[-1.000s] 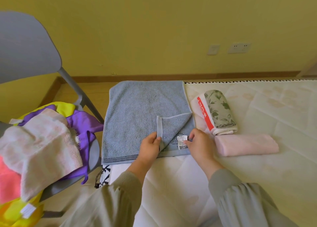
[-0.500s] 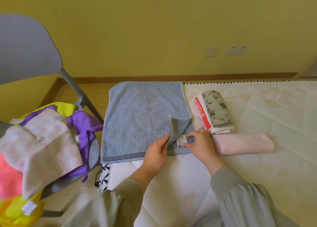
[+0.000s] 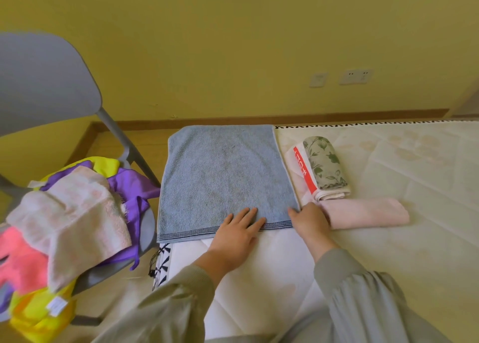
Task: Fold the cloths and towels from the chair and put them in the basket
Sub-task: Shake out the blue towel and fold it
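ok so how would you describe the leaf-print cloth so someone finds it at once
On the pale mattress, look just right of the flat blue towel. Folded cloths lie there; the leaf-print cloth is the rolled one farther away, behind the plain pink towel. Only it carries grey-green leaves.

Left hand flat, fingers straight and spread; right hand alongside, thumb extended.

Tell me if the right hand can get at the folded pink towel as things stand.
Probably yes: the right hand lies just beside the folded pink towel, and nothing stands between them.
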